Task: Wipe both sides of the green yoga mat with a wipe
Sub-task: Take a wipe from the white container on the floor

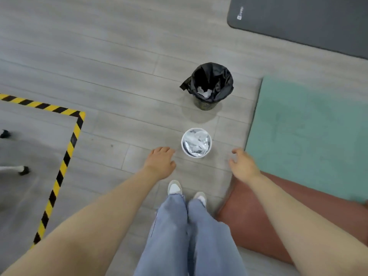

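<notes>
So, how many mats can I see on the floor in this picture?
3. A dark grey mat lies at the top right, the green yoga mat at the right, and a reddish-brown mat at the lower right, beside the person's legs. All run past the frame edge, so more may be hidden.

The green yoga mat (310, 136) runs off the right edge, its near end covered by a reddish-brown mat (256, 216) that is also cropped (lower right). The grey mat (298, 22) is cut by the top and right edges, its logo too blurred to read. White scraps inside the bin (208, 86) are indistinct. The left hand's fingers (165, 150) curl under, tips hidden.
</notes>
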Action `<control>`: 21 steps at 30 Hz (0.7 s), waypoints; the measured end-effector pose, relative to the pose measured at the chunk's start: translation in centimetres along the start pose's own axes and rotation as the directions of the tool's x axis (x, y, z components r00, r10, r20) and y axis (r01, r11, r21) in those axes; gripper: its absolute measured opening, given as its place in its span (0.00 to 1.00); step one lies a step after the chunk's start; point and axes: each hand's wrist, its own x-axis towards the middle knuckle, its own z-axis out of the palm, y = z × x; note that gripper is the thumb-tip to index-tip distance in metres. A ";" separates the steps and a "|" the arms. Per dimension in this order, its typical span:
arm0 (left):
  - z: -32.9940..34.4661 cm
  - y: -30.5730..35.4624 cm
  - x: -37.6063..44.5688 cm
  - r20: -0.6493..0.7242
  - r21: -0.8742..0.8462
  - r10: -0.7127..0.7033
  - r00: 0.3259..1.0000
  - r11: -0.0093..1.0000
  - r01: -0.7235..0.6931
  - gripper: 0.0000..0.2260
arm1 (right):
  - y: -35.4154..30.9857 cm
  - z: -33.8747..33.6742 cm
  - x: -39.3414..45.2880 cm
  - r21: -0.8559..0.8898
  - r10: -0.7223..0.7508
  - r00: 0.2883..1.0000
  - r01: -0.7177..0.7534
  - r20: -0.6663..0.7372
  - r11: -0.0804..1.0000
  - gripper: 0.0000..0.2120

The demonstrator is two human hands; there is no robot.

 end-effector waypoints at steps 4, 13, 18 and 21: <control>2.3 -1.0 6.2 0.072 -0.022 -0.019 0.997 1.000 0.021 0.25 | -0.4 2.8 5.7 0.012 0.020 0.999 -0.021 0.040 1.000 0.20; 10.1 -2.8 19.8 0.099 -0.160 -0.115 0.988 0.979 0.130 0.24 | 0.7 11.2 20.7 -0.036 -0.022 0.986 0.028 0.166 0.999 0.20; 15.6 -3.7 25.6 0.140 -0.207 -0.120 0.983 0.967 0.147 0.24 | 1.6 16.7 27.6 -0.094 -0.105 0.954 0.136 0.280 0.986 0.12; 18.2 -4.0 28.0 0.165 -0.218 -0.111 0.980 0.965 0.146 0.24 | 2.3 19.6 30.6 -0.264 -0.112 0.893 0.245 0.436 0.933 0.13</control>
